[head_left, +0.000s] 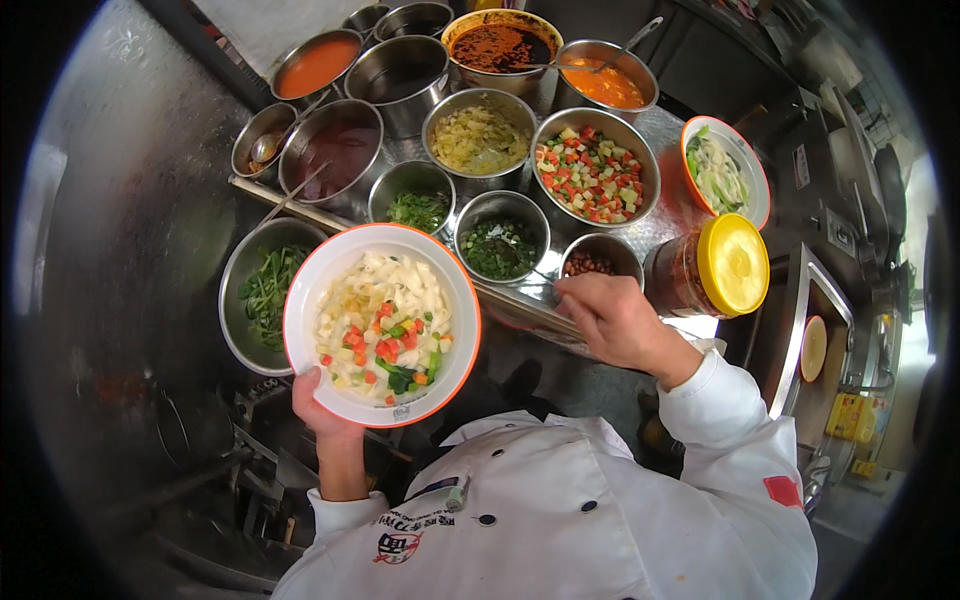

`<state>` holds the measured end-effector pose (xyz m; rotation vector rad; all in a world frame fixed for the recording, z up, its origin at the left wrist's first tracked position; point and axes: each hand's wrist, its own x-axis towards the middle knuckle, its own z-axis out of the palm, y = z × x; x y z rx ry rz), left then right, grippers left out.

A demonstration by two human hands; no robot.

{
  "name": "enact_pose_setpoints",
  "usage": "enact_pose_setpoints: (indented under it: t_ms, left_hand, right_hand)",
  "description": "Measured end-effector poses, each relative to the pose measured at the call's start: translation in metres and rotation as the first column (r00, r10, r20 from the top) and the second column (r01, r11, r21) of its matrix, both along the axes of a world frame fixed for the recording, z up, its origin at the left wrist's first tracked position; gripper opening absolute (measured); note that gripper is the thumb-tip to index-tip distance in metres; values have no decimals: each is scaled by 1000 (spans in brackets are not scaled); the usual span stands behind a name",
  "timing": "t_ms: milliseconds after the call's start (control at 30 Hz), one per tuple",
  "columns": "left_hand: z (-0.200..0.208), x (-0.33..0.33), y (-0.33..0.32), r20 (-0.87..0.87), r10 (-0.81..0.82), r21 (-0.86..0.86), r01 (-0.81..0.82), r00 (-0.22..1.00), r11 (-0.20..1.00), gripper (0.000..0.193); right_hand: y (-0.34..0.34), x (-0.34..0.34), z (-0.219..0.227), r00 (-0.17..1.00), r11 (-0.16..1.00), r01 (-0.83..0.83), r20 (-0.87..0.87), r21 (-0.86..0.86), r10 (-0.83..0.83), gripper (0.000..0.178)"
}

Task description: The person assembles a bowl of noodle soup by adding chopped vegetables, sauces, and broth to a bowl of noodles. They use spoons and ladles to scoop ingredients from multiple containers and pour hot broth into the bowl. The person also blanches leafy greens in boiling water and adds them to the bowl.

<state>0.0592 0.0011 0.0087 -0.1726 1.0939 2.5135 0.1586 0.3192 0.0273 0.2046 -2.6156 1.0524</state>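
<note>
My left hand [318,408] holds a white bowl with an orange rim [302,310] from below, thumb on its near edge. The bowl is filled with pale noodles topped with diced red, orange and green vegetables. My right hand [612,318] hovers, fingers pinched together, just in front of a small steel bowl of brown nuts [594,262]. Whether anything is between the fingertips cannot be told. Beside it stand a steel bowl of chopped dark greens [500,248] and another of chopped green herbs [416,208].
Several steel bowls fill the counter: diced mixed vegetables [594,172], yellow pickles [478,138], dark liquid [336,150], red sauces [318,64], chili oil [500,44], leafy greens [258,296]. A yellow-lidded jar [716,268] and a second orange-rimmed bowl [722,172] stand on the right.
</note>
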Motion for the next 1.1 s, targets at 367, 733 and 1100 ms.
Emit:
enact_pose_setpoints:
  t_ms: [367,733,1100]
  left_hand:
    - [-13,-30,-8,-33,-58,57,60,998,997,73]
    - [-3,-28,1,-61,-56,163,65,997,985,69]
    - [23,-11,16,-76,-44,133,54,996,990,73]
  right_hand:
    - [8,-7,8,848,339,528,468,-778,-247,26]
    - [-39,34,72,944,723,273,33,-635,-327,27]
    - [-62,40,38,905,978,-166,-376,124,201,37]
